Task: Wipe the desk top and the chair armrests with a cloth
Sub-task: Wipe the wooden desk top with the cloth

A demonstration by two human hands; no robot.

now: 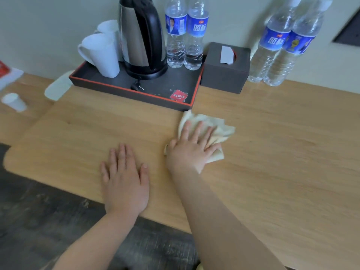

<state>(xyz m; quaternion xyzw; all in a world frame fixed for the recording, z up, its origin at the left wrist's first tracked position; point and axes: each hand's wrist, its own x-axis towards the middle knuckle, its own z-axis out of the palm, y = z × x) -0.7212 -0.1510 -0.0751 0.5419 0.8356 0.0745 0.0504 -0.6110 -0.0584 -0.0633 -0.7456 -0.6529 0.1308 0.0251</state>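
Observation:
A light wooden desk top point(272, 145) fills most of the head view. A crumpled cream cloth point(220, 126) lies on it just in front of the tray's near right corner. My right hand point(191, 147) presses flat on the cloth, fingers spread over it and pointing away from me. My left hand point(125, 182) rests flat on the bare wood near the desk's front edge, fingers apart, holding nothing. No chair or armrest is in view.
A dark tray point(124, 90) holds a kettle point(142, 36), two white mugs point(101, 53) and two water bottles point(185, 34). A dark tissue box point(222, 75) and two more bottles point(282, 45) stand against the wall. A small white cup point(14, 102) sits far left. Dark floor point(39, 221) lies below.

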